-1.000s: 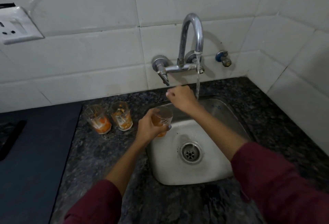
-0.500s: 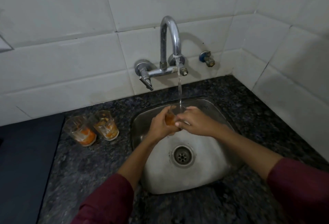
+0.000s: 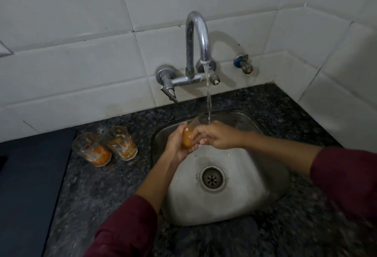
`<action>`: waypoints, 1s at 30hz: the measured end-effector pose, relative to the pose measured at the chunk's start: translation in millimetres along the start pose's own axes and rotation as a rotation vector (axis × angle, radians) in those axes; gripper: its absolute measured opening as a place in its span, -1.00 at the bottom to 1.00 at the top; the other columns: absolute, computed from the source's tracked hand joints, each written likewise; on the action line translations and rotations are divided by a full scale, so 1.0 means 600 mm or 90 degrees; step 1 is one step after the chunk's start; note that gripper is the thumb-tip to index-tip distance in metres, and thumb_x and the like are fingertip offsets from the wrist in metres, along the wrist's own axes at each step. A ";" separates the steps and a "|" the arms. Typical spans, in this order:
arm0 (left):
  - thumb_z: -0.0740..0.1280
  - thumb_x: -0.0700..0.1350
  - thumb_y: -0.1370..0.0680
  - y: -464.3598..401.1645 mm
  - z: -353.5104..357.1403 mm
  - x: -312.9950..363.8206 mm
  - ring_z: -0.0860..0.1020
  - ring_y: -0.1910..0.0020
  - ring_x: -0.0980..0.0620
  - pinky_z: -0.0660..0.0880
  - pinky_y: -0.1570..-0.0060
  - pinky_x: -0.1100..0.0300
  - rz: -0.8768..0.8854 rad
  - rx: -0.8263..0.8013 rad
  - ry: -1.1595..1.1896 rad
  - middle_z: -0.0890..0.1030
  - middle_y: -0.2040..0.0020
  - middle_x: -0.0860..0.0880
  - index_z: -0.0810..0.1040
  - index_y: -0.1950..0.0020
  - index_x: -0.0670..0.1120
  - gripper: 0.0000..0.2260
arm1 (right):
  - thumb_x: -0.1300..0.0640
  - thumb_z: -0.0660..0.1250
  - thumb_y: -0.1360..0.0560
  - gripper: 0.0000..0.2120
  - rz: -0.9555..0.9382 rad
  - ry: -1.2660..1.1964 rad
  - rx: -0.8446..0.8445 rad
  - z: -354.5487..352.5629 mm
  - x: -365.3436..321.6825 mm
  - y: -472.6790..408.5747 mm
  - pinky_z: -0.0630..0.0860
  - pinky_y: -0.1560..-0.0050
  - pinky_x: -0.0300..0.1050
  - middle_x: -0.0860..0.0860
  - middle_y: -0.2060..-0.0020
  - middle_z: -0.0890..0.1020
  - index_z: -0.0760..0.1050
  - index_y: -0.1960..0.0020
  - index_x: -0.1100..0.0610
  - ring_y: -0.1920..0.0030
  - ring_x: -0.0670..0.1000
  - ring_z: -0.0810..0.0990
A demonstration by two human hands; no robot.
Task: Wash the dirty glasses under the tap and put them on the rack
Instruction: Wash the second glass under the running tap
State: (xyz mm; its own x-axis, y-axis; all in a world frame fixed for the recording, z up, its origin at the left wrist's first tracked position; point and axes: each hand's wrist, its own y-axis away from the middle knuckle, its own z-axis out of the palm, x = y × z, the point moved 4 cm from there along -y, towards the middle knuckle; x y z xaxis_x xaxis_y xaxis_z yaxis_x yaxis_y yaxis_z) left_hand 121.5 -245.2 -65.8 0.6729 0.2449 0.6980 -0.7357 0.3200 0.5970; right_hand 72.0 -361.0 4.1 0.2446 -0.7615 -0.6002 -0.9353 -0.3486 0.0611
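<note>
Holding a clear drinking glass with orange residue (image 3: 188, 137) over the steel sink (image 3: 240, 199), your left hand (image 3: 176, 144) curls its fingers round the base. Your right hand (image 3: 219, 137) pinches the glass's side, fingers bent against it. Water from the curved chrome tap (image 3: 196, 38) falls into the tilted rim. Two more dirty orange-stained glasses (image 3: 106, 147) stand touching each other on the speckled dark granite counter (image 3: 91, 191), left of the sink.
</note>
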 end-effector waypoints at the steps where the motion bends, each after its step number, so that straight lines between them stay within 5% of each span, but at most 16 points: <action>1: 0.25 0.07 -0.58 -0.002 0.005 -0.002 0.60 0.44 0.03 0.51 0.49 0.26 -0.010 -0.026 0.015 0.65 0.32 -0.07 0.55 0.03 -0.10 -0.75 | 0.22 0.34 -0.49 -0.78 0.009 0.013 0.003 -0.004 0.001 -0.006 0.48 -0.02 -0.28 -0.06 0.03 0.65 0.55 -0.12 0.10 0.06 -0.14 0.59; 3: 0.24 0.06 -0.59 -0.008 0.019 0.000 0.59 0.37 0.02 0.54 0.38 0.19 0.094 -0.049 0.082 0.63 0.26 -0.08 0.53 0.09 -0.08 -0.77 | 0.24 0.35 -0.47 -0.81 0.085 -0.115 0.072 -0.022 -0.002 -0.023 0.53 0.08 -0.19 -0.06 0.09 0.64 0.57 -0.08 0.12 0.12 -0.10 0.60; 5: 0.23 0.01 -0.61 -0.010 0.023 0.010 0.58 0.23 -0.03 0.53 0.19 0.08 0.279 0.005 0.076 0.60 0.20 -0.10 0.53 0.10 -0.07 -0.80 | 0.26 0.34 -0.48 -0.85 0.228 -0.435 0.133 -0.032 -0.003 -0.033 0.51 0.19 -0.18 0.05 0.15 0.67 0.57 -0.04 0.19 0.13 -0.01 0.65; 7: 0.24 -0.01 -0.61 -0.011 0.023 0.019 0.54 0.22 -0.06 0.50 0.19 0.07 0.359 0.080 0.042 0.58 0.24 -0.10 0.55 0.18 -0.07 -0.77 | 0.27 0.32 -0.49 -0.85 0.293 -0.585 0.122 -0.021 0.000 -0.037 0.49 0.22 -0.18 0.10 0.14 0.69 0.56 -0.05 0.20 0.09 0.02 0.66; 12: 0.24 -0.07 -0.59 -0.040 0.007 0.024 0.53 0.36 -0.05 0.47 0.34 0.14 0.120 0.078 -0.021 0.57 0.34 -0.10 0.53 0.23 -0.11 -0.77 | 0.36 0.23 -0.53 -0.68 0.093 -0.282 0.017 0.024 0.005 -0.008 0.50 0.01 -0.29 0.19 -0.24 0.53 0.38 -0.28 0.25 -0.11 -0.14 0.58; 15: 0.21 0.02 -0.61 -0.048 0.000 0.014 0.61 0.35 -0.06 0.55 0.42 0.15 -0.053 -0.016 -0.069 0.64 0.27 -0.14 0.59 0.11 -0.15 -0.70 | 0.32 0.26 -0.52 -0.69 0.062 -0.122 -0.012 0.028 0.019 -0.001 0.50 -0.17 -0.08 0.13 -0.21 0.55 0.40 -0.26 0.22 -0.17 0.01 0.55; 18: 0.15 0.09 -0.62 -0.048 0.014 0.008 0.60 0.41 -0.02 0.52 0.44 0.20 0.043 -0.062 0.047 0.64 0.28 -0.14 0.58 0.17 -0.18 -0.60 | 0.33 0.24 -0.54 -0.78 0.156 -0.444 0.091 0.002 0.000 -0.015 0.58 0.07 -0.09 0.16 -0.09 0.62 0.49 -0.17 0.25 0.02 0.02 0.60; 21: 0.26 -0.04 -0.57 -0.040 0.020 0.014 0.56 0.29 0.02 0.50 0.29 0.16 0.219 0.037 0.065 0.59 0.26 -0.07 0.55 0.12 -0.10 -0.83 | 0.32 0.21 -0.56 -0.75 0.243 -0.764 0.120 0.007 -0.005 -0.026 0.60 0.10 -0.17 0.25 -0.21 0.56 0.47 -0.22 0.30 -0.02 0.07 0.62; 23: 0.26 -0.11 -0.55 -0.038 0.019 0.018 0.54 0.30 0.00 0.50 0.28 0.13 0.197 0.053 0.043 0.56 0.29 -0.08 0.54 0.20 -0.11 -0.84 | 0.35 0.21 -0.55 -0.63 0.193 -0.641 0.074 0.026 -0.008 -0.018 0.60 0.06 -0.10 0.15 -0.29 0.51 0.37 -0.35 0.23 -0.09 0.07 0.60; 27: 0.22 -0.10 -0.58 -0.031 0.016 0.017 0.56 0.29 -0.04 0.54 0.42 0.15 -0.028 -0.008 -0.038 0.58 0.28 -0.13 0.52 0.09 -0.16 -0.83 | 0.28 0.23 -0.54 -0.51 0.059 0.009 -0.098 0.050 0.016 -0.001 0.44 -0.11 -0.13 0.14 -0.29 0.47 0.27 -0.45 0.10 -0.17 0.09 0.50; 28: 0.23 -0.08 -0.59 -0.029 0.015 0.014 0.58 0.27 -0.06 0.55 0.41 0.12 -0.065 -0.017 -0.033 0.62 0.29 -0.14 0.53 0.04 -0.17 -0.82 | 0.27 0.23 -0.55 -0.51 0.069 0.014 -0.113 0.046 0.020 -0.002 0.39 -0.11 -0.18 0.14 -0.29 0.47 0.26 -0.45 0.09 -0.19 0.06 0.47; 30: 0.24 -0.05 -0.59 -0.031 0.015 0.013 0.59 0.25 -0.06 0.56 0.27 0.05 -0.031 -0.028 0.011 0.64 0.32 -0.12 0.54 0.07 -0.16 -0.81 | 0.33 0.21 -0.54 -0.52 0.133 -0.245 -0.085 0.029 0.011 -0.012 0.48 -0.16 -0.12 0.17 -0.32 0.46 0.30 -0.44 0.12 -0.26 0.03 0.46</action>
State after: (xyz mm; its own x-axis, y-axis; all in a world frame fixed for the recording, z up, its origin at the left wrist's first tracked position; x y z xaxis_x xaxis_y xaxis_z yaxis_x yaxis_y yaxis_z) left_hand 139.8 -257.1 -67.9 0.7088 0.2439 0.6619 -0.6987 0.3712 0.6115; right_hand 75.9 -354.2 -14.4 -0.0830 -0.5733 -0.8151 -0.9072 -0.2951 0.2999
